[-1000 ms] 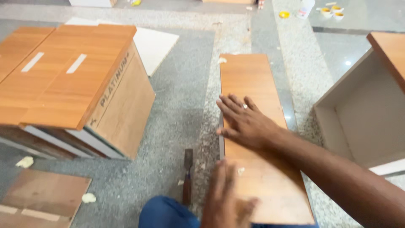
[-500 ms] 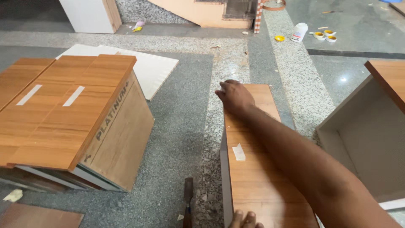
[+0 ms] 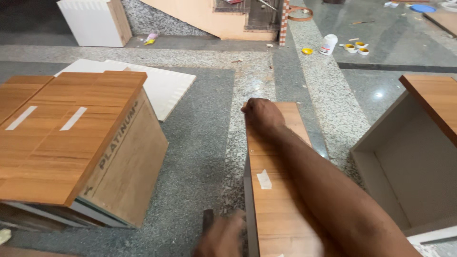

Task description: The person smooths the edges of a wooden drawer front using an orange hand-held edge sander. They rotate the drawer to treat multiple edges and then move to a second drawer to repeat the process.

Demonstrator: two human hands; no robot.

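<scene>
A: Wood-grain laminated panel point(image 3: 278, 190) lies flat on the granite floor point(image 3: 200, 143), lower centre of the frame, long axis running up-frame. Small white tape scrap point(image 3: 264, 179) stuck mid-face.

B: Hands?

A: Our right hand point(image 3: 262, 114) is at the panel's far end, centre frame, knuckles up, fingers curled over that far edge. Looks clenched on it, though we can't see the fingertips. Left hand point(image 3: 221, 238) sits at bottom centre by the near left edge, blurred. We can't tell if it grips or just rests. A dark narrow tool point(image 3: 208, 220) lies on the floor just beside it.

B: Handling?

A: We judge it rigid board, no flex, moderately heavy. Laminate face is slick, so palms flat on top will slide. Edges and corners chip if dropped on stone.

B: Where do we hold?

A: The edges: one hand at each end, fingers hooked under.

B: Surroundings?

A: Finished wood cabinet point(image 3: 81, 147) at left, open white-lined box point(image 3: 409, 162) at right, white sheet point(image 3: 166, 85) upper left.
</scene>
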